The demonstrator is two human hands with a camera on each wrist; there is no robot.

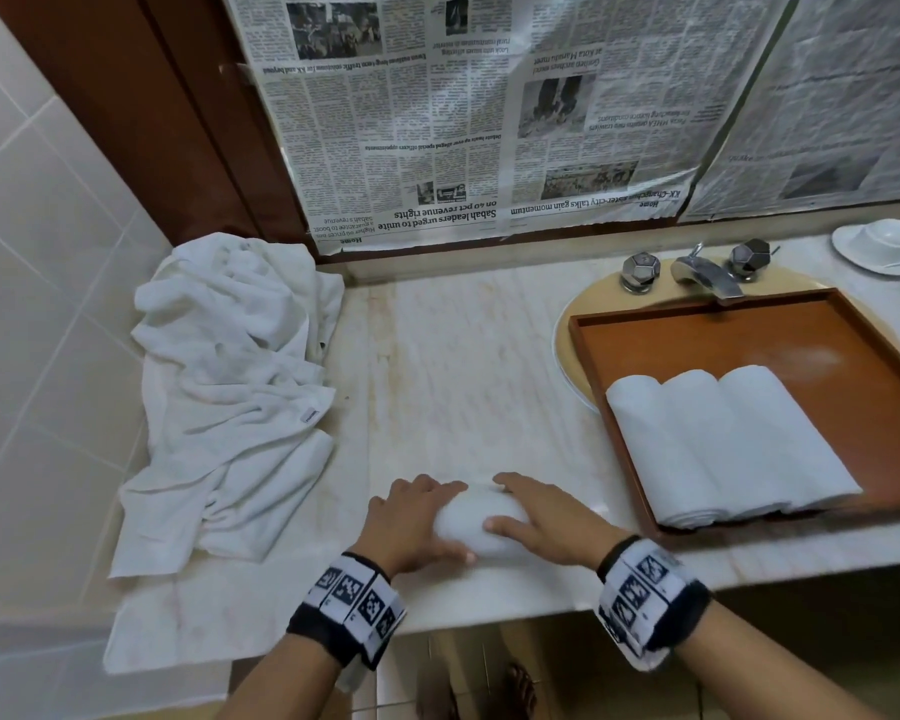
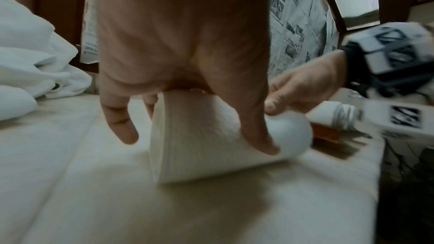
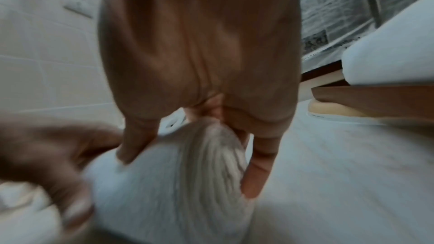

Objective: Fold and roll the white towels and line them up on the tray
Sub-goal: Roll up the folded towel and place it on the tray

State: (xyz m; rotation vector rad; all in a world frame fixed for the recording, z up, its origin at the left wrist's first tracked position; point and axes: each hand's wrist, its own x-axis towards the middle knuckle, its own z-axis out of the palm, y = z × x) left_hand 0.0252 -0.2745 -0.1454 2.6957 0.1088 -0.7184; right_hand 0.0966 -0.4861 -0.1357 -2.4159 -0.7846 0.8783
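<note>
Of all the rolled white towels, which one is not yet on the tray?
The rolled towel on the counter, held under both the left hand and the right hand. The other three rolls lie side by side in the brown tray.

towel pile [image 1: 230,387] left, tray [image 1: 853,356] right, rolls [image 1: 723,444] in tray

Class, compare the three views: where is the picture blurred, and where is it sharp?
Head view: newspaper and tray sharp, rolled towel smeared. Left wrist view: right hand motion-blurred. Right wrist view: soft throughout, left hand most smeared.
</note>
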